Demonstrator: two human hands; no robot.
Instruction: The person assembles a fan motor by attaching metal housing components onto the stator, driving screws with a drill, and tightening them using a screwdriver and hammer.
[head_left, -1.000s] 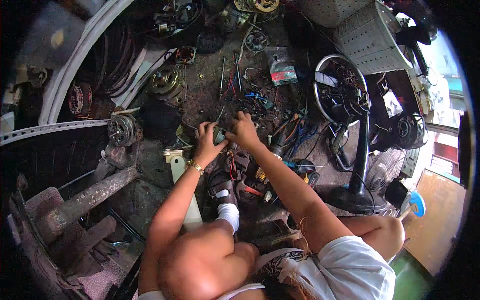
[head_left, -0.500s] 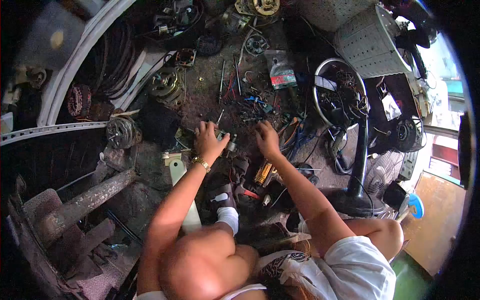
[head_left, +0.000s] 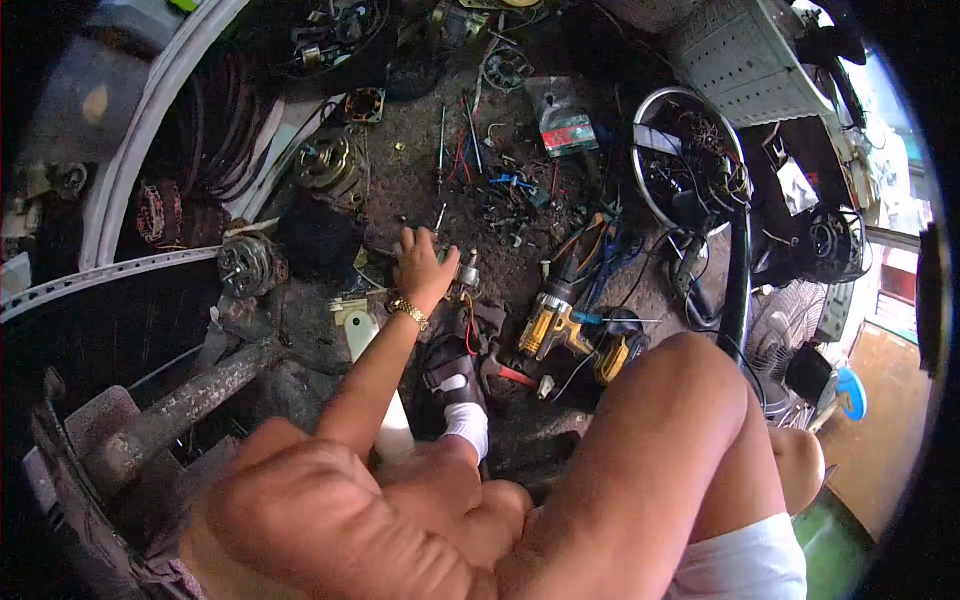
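My left hand (head_left: 426,275), a gold band at its wrist, curls over a small metal motor part (head_left: 468,272) on the floor. Its fingers and thumb appear to grip the part, and the palm hides much of it. A thin bright metal shaft (head_left: 440,216) sticks up just beyond the fingertips. My right hand is out of view. To the right lies a yellow and black cordless drill (head_left: 546,324). Below the motor part is a hammer with a red handle (head_left: 517,376). Orange-handled pliers (head_left: 584,240) rest above the drill.
Screwdrivers (head_left: 473,138), a plastic bag with a red label (head_left: 568,134) and blue scraps (head_left: 512,182) lie ahead. A round metal ring (head_left: 640,185) with wires and a black stand pole (head_left: 738,275) are at right. A motor (head_left: 248,268) sits left; my foot (head_left: 452,372) is close.
My right hand and arm have left the view, uncovering the drill. My right knee now rises at lower right. My left hand remains at the motor part.
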